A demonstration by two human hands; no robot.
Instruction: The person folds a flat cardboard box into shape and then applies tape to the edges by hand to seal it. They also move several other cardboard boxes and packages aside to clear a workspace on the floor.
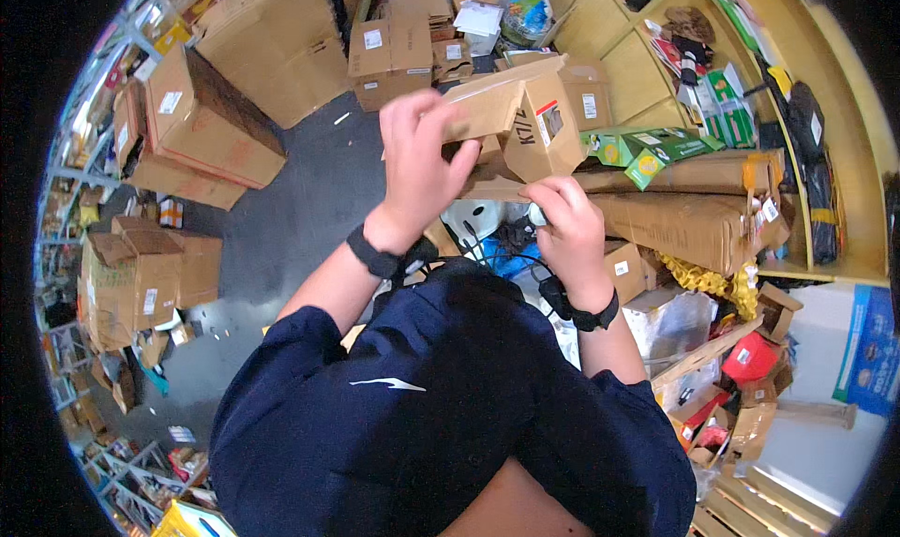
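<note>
An open brown cardboard box [487, 111] with dark printing and a red-edged label is tilted up in front of me, its flaps spread. My left hand [420, 157] is at the box's left side, its fingers raised and apart, slightly blurred, with the thumb near a flap. Below the box's right corner, my right hand [570, 232] is closed around a small pale object [537, 215], mostly hidden by the fingers. Its fingertips are close to the lower cardboard edge. Both wrists wear black bands.
Long cardboard cartons [675, 223] lie to the right, with green packaging [652, 151] on them. Wooden shelving [787, 209] stands beyond. Larger boxes [211, 115] stand at left on the dark floor [281, 218]. Yellow crumpled wrap [703, 276] and a red item [752, 357] lie at lower right.
</note>
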